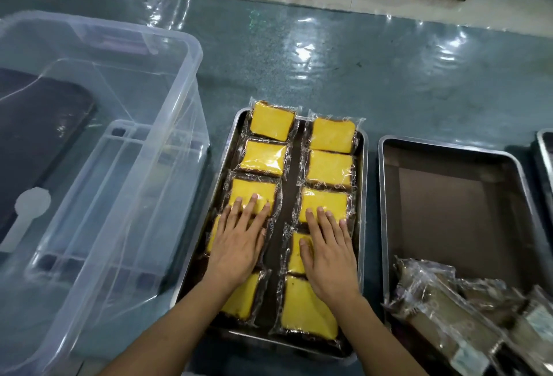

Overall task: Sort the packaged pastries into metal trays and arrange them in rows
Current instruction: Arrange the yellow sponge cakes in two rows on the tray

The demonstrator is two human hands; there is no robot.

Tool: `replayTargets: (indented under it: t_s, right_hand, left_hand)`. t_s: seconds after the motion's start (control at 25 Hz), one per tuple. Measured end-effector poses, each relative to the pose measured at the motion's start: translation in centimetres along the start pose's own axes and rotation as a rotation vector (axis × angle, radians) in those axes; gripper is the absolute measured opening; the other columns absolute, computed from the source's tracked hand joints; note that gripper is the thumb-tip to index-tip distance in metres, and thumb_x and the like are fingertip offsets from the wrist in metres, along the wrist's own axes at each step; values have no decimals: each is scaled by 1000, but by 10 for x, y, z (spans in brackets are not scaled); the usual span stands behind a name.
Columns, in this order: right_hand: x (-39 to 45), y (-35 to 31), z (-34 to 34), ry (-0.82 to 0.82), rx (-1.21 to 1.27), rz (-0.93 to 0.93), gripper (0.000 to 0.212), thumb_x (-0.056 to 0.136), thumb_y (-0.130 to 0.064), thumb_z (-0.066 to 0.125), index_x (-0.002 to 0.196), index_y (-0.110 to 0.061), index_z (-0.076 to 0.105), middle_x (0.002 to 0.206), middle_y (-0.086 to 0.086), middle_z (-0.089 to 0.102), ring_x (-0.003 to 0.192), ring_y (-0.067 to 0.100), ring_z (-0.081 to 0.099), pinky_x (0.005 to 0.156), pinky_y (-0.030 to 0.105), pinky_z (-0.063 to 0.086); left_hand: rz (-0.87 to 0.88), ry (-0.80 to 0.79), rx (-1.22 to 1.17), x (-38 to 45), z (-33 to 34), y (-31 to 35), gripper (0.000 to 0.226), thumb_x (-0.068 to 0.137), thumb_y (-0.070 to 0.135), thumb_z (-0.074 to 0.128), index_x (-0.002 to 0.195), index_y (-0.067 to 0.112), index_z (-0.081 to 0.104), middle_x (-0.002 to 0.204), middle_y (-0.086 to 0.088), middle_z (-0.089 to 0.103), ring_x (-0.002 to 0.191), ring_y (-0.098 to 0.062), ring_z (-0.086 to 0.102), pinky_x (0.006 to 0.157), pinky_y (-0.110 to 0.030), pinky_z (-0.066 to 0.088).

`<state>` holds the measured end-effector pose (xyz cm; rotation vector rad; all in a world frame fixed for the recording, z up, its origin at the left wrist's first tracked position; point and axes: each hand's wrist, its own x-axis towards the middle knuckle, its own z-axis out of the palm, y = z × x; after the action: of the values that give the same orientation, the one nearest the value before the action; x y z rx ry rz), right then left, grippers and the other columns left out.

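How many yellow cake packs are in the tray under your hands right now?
10 yellow cake packs in the metal tray: five per column. Left hand and right hand each partly cover the fourth pack of their column.

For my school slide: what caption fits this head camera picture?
Both hands, left and right, press flat on yellow packaged cakes in a metal tray.

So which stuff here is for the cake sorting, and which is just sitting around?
For the job:
left hand
right hand
yellow packaged cakes
filled metal tray
second metal tray
brown packaged pastries

Just lying about:
clear plastic bin
plastic-covered table
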<state>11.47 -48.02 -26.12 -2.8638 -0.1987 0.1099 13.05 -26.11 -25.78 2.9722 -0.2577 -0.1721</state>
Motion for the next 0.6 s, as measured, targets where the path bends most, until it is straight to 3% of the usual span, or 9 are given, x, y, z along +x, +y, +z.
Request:
replayTargets:
  t_s: [0.32,0.6]
  right_hand:
    - [-18,2,10,-76,-95,11,58,108,-45,15,162,-26,7,169,3,8,156,19,-2,126,44,2]
    - [-24,-4,1,-72,-94,31,58,108,-41,16,163,-25,7,170,3,9,157,19,-1,127,44,4]
  left_hand:
    - [37,-112,67,-34,13,-14,57,106,48,9,159,37,-5,168,0,-9,154,-25,-15,124,-47,-5]
    - [49,-98,14,-31,5,-13,57,107,43,29,159,38,7,168,0,-1,154,-26,-7,125,-48,1]
